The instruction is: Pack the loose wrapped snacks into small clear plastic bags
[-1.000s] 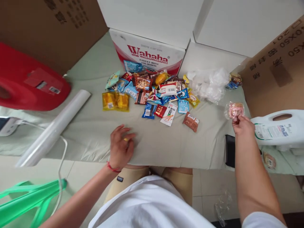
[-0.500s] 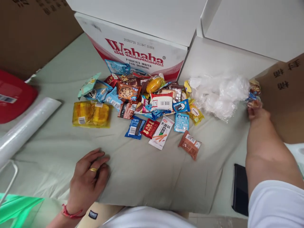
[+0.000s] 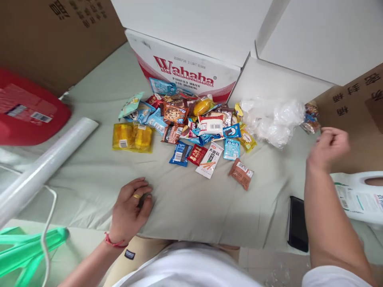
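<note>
Right hand (image 3: 331, 145), fingers curled, hovers right of the snack pile (image 3: 187, 125), beside small packets (image 3: 311, 118); I can't tell if it grips anything. My left hand (image 3: 130, 207), half-open, holding nothing, lies this side of the pile.

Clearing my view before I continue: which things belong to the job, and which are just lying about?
Likely the job:
- left hand
- right hand
- snack pile
- snacks near right hand

Seemingly lying about:
- phone
- roll
- red jug
- white jug
</note>
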`<act>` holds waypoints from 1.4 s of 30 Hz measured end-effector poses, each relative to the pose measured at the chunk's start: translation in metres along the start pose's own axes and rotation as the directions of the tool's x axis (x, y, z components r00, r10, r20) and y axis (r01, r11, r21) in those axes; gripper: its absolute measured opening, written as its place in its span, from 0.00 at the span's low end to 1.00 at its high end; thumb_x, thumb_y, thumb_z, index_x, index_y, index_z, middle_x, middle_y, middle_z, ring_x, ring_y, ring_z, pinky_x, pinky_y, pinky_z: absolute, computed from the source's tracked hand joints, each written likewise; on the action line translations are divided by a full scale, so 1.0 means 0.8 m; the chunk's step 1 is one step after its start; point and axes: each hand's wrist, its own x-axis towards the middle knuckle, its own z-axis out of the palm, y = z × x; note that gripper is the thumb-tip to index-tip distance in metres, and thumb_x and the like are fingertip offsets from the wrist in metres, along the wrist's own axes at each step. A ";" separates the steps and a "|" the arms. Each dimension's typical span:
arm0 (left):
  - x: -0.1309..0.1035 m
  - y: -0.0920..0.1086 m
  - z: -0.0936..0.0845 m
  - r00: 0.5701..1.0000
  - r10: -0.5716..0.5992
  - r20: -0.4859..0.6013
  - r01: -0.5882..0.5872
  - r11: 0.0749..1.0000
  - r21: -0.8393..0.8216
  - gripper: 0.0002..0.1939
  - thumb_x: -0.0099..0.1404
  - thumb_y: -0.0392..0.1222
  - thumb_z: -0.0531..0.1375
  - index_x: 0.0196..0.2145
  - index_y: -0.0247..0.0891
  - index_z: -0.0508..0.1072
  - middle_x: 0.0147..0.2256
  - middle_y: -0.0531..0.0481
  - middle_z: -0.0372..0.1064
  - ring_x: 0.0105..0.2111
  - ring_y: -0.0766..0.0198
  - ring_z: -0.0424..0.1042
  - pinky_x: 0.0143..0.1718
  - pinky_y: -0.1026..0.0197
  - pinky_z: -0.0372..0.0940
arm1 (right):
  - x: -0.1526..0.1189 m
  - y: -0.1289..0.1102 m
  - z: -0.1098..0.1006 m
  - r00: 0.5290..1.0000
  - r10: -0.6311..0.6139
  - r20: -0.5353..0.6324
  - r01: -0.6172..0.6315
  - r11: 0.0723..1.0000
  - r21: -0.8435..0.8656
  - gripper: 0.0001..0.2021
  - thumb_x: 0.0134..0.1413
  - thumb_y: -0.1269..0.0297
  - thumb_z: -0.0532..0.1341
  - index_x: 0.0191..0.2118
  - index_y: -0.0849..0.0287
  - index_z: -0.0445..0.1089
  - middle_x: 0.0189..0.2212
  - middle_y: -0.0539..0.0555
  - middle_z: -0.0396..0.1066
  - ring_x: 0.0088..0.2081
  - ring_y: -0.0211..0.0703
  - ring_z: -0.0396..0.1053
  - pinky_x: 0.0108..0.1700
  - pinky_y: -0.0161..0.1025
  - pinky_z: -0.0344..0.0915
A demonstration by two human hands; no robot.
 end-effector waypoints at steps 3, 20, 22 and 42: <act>-0.003 -0.003 0.003 0.999 0.024 -0.027 -0.025 0.999 -0.036 0.06 0.64 0.35 0.58 0.38 0.39 0.75 0.43 0.42 0.73 0.53 0.49 0.74 0.54 0.46 0.71 | -0.030 -0.057 -0.019 0.959 -0.245 0.145 0.250 0.968 -0.019 0.12 0.58 0.66 0.58 0.41 0.62 0.77 0.34 0.60 0.73 0.34 0.45 0.70 0.39 0.41 0.67; -0.006 -0.007 0.005 0.995 -0.049 -0.084 0.029 0.975 -0.221 0.08 0.62 0.32 0.55 0.33 0.39 0.74 0.41 0.43 0.72 0.50 0.52 0.73 0.53 0.48 0.69 | 0.009 -0.269 0.010 0.920 -0.033 0.390 -0.100 0.943 0.316 0.07 0.58 0.64 0.60 0.29 0.57 0.68 0.33 0.50 0.75 0.30 0.32 0.58 0.33 0.32 0.59; -0.008 -0.001 -0.002 0.982 -0.120 -0.142 0.068 0.943 -0.326 0.06 0.62 0.35 0.57 0.34 0.39 0.74 0.42 0.42 0.71 0.50 0.52 0.72 0.53 0.48 0.69 | -0.023 -0.287 -0.030 0.878 0.051 0.476 -0.327 0.790 0.518 0.09 0.59 0.60 0.61 0.29 0.54 0.64 0.27 0.45 0.71 0.22 0.32 0.51 0.23 0.30 0.51; 0.026 0.038 0.008 0.722 -0.541 0.431 0.558 0.088 -0.825 0.12 0.57 0.42 0.68 0.31 0.39 0.68 0.23 0.59 0.61 0.22 0.72 0.57 0.24 0.67 0.51 | -0.315 -0.328 -0.148 0.183 0.469 0.864 -0.974 0.207 0.094 0.27 0.32 0.47 0.79 0.35 0.56 0.71 0.22 0.41 0.59 0.19 0.26 0.48 0.16 0.27 0.45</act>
